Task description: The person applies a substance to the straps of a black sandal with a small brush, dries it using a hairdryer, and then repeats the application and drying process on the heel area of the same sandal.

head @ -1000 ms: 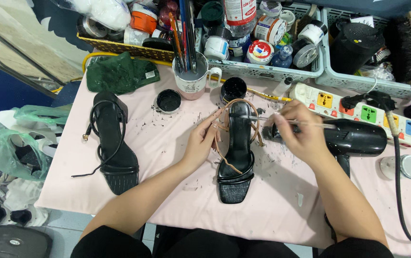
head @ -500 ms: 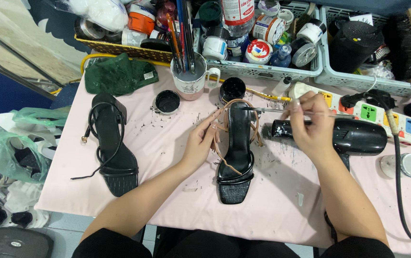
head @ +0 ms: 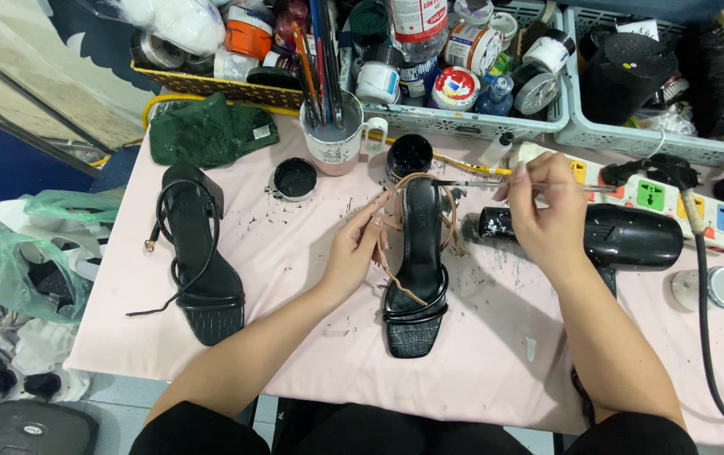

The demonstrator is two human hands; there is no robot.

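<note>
Head view: pink table [head: 294, 253], paint-flecked; left hand [head: 353, 253] grip pinching sandal [head: 416, 261] strap; right hand [head: 543, 215] pinching brush [head: 471, 183].

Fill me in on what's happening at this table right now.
A person sits at a pink-covered table working on a black sandal. The left hand pinches the sandal's tan strap near the heel, while the right hand holds a thin brush whose tip points at the heel end. A small open jar of black paint stands just behind the sandal. The matching second sandal lies untouched to the left, and a black hair dryer rests to the right.
</note>
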